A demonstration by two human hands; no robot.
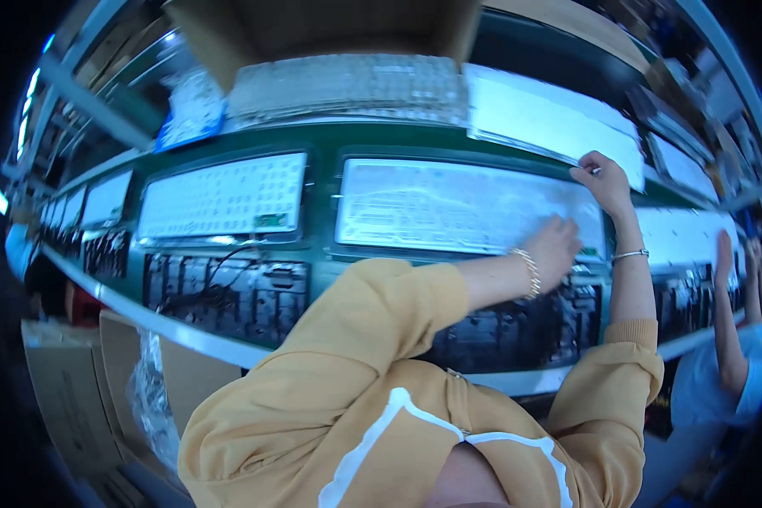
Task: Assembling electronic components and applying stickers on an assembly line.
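A white keyboard panel [423, 203] with a clear circuit sheet over it lies in front of me on the green bench. My left hand [553, 252], with a gold bracelet at the wrist, reaches over the panel's right part; motion smears its fingers. Beyond the panel's far right corner, my right hand [605, 180] is raised with fingers curled in a pinch. What it holds, if anything, cannot be made out. Close by it lies a stack of white sheets [550, 110]. Nearest me is a black plastic keyboard shell [504, 334], partly covered by my left arm.
Another white panel [224, 199] lies to the left, above a black shell with a cable [229, 292]. Clear sheets [347, 89] are stacked at the back, beside a blue bag [190, 118]. A co-worker's arm [726, 313] is at right. Cardboard boxes [68, 394] stand lower left.
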